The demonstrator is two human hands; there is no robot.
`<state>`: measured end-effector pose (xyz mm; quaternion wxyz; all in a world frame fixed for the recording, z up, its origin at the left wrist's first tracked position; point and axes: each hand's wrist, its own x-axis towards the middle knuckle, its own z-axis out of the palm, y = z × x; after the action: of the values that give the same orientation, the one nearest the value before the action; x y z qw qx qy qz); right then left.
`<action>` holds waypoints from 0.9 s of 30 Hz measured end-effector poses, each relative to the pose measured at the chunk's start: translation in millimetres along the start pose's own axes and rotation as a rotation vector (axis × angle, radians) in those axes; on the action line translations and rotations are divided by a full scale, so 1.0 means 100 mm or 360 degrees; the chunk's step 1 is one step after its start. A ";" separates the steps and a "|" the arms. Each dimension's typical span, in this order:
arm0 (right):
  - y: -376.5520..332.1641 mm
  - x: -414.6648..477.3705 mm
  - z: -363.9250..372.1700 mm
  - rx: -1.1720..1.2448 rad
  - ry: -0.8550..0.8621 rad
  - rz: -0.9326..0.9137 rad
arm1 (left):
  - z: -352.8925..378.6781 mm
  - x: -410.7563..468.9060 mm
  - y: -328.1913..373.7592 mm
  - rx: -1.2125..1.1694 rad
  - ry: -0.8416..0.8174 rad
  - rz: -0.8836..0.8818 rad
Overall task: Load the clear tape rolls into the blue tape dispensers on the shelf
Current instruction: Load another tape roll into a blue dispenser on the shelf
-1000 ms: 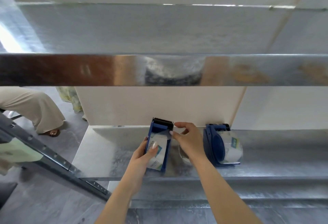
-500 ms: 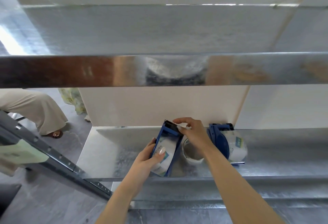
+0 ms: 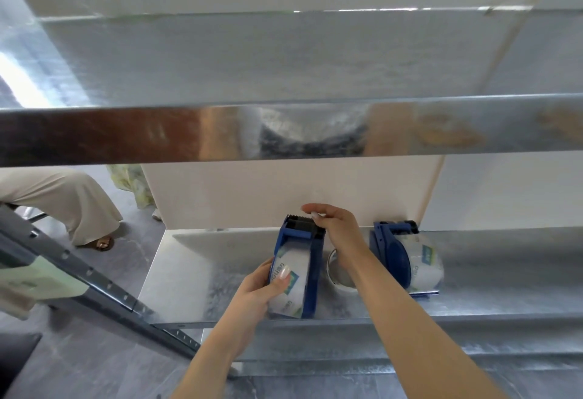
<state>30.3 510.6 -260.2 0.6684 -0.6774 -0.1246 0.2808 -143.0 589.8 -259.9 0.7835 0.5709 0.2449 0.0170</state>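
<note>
Tape roll (image 3: 288, 281) seated in blue dispenser (image 3: 310, 272) on shelf (image 3: 189, 272), clasped by left hand (image 3: 262, 288); right hand (image 3: 334, 225) pinching at serrated cutter end. Risks: fingertip nicked on teeth, tape end slipping back. Label partly legible, unreadable. Second loaded dispenser (image 3: 391, 256) and loose roll (image 3: 339, 272) alongside.

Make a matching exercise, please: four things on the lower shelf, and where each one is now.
1. left hand
2. right hand
3. loose tape roll
4. second dispenser

a. at the cutter end of the near dispenser
b. far right, already loaded
c. on that dispenser's tape roll
d. lying flat between both dispensers

Pairs: 1-c, 2-a, 3-d, 4-b
</note>
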 end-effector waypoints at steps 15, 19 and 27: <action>-0.02 -0.07 0.06 0.0406 -0.0113 0.0164 | -0.09 -0.13 0.10 -0.0135 0.0045 0.0063; -0.02 -0.08 0.05 0.0246 0.0005 -0.0002 | -0.09 -0.15 0.10 -0.0094 0.0031 0.0053; -0.05 -0.07 -0.01 0.0147 -0.0057 -0.0037 | -0.07 -0.20 0.05 -0.0057 0.0013 -0.0015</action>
<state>26.2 506.2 -254.4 0.6998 -0.6392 -0.1315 0.2906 -161.8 591.3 -250.1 0.7927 0.5554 0.2505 0.0199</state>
